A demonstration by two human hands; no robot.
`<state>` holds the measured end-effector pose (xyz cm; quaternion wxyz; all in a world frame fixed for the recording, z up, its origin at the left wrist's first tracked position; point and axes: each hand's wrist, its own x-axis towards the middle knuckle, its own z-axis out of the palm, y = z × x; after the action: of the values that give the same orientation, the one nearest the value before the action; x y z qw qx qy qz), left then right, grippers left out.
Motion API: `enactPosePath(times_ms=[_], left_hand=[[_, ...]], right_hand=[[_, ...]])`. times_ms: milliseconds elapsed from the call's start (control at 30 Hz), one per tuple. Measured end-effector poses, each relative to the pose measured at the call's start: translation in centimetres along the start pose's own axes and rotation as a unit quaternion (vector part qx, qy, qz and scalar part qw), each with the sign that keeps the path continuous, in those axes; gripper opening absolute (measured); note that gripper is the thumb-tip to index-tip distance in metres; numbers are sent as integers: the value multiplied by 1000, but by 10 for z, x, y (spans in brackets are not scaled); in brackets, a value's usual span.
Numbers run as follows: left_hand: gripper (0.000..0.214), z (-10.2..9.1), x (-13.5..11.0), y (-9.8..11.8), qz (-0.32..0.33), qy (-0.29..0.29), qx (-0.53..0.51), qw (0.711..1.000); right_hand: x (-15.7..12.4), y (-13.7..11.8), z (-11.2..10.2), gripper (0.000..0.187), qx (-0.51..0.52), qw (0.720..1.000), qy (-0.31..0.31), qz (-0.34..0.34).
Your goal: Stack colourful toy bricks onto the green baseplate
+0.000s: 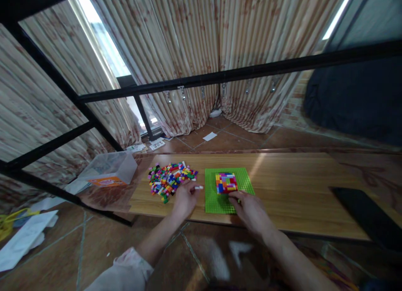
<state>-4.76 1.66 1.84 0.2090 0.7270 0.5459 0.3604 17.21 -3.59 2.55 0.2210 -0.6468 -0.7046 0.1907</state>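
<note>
A green studded baseplate [212, 203] lies on the wooden board, and a square block of many-coloured building bricks [226, 183] stands on it. My left hand [186, 197] is closed in a pinch on a small white brick [199, 187], just left of the baseplate. Close behind that hand spreads a pile of loose bricks [171, 178] in mixed colours. My right hand [248, 205] reaches over the baseplate, its fingertips at the near right corner of the brick block. Whether those fingers grip a brick is too small to make out.
A clear plastic box [114, 167] with an orange label stands left of the pile. A dark flat object [367, 213] lies on the right of the wooden board [292, 186]. Black metal bars [204, 79] cross in front of the curtains. Papers [28, 236] lie at the lower left.
</note>
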Motion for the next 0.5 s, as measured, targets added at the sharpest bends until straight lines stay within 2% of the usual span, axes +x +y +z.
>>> enactPosePath(times_ms=[67, 200, 333, 500], left_hand=[[15, 12, -12, 17, 24, -63, -34, 997], [11, 34, -27, 37, 4, -96, -76, 993], [12, 41, -26, 40, -36, -115, -138, 983], [12, 42, -25, 41, -45, -131, -194, 971]], right_hand=[[-2, -8, 2, 27, 79, 997, 16, -9], [-6, -17, 2, 26, 186, 983, 3, 0], [-10, -15, -1, 26, 232, 973, -11, 17], [-11, -12, -2, 25, 245, 969, -14, 25]])
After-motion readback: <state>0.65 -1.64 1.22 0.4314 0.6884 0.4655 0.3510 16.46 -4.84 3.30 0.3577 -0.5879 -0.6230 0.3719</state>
